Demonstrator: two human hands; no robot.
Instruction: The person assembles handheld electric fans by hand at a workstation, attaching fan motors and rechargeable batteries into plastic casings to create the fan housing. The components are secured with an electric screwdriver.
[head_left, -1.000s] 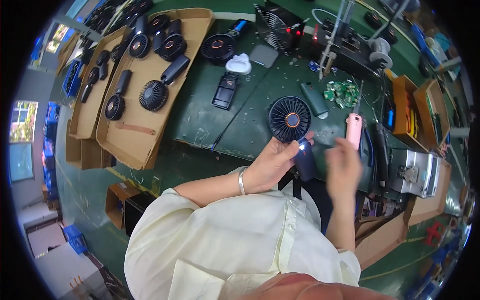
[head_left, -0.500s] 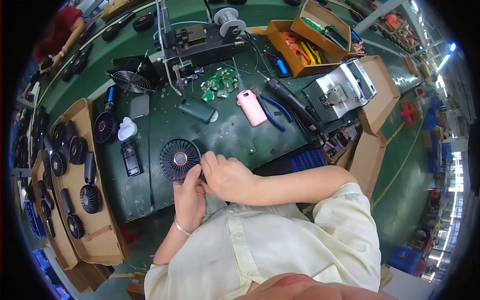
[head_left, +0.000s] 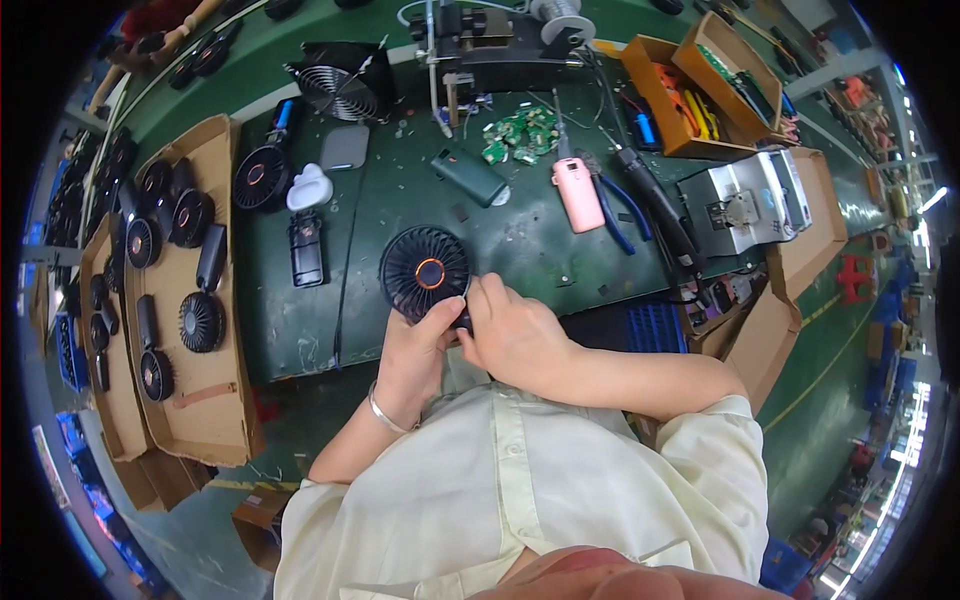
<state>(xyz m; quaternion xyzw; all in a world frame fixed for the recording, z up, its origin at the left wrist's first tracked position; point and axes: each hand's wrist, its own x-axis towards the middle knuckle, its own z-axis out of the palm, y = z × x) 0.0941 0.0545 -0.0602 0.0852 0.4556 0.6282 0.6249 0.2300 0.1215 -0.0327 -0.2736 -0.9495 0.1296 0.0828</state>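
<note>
A black handheld fan [head_left: 427,272] with a copper-coloured ring at its hub is held in front of my body, at the near edge of the workbench. My left hand [head_left: 413,358], with a bracelet at the wrist, grips it from below, thumb up near the fan's rim. From the right side my right hand [head_left: 518,328] closes its fingers on the lower right of the fan, beside the left thumb. Both hands hide the fan's handle. Beyond it lie a dark green handle shell [head_left: 468,177] and a pink handle shell [head_left: 578,196].
Cardboard trays [head_left: 240,400] of black fans stand on the left. On the green bench [head_left: 400,190] are a square cooling fan [head_left: 343,82], green circuit boards [head_left: 522,135], pliers [head_left: 624,214], an electric screwdriver [head_left: 655,208] and a grey metal device [head_left: 742,205]. Parts boxes [head_left: 655,95] stand far right.
The view has shifted, so bench and hands sit further right in the picture. Both hands keep their hold on the fan. The copper ring now looks brighter.
</note>
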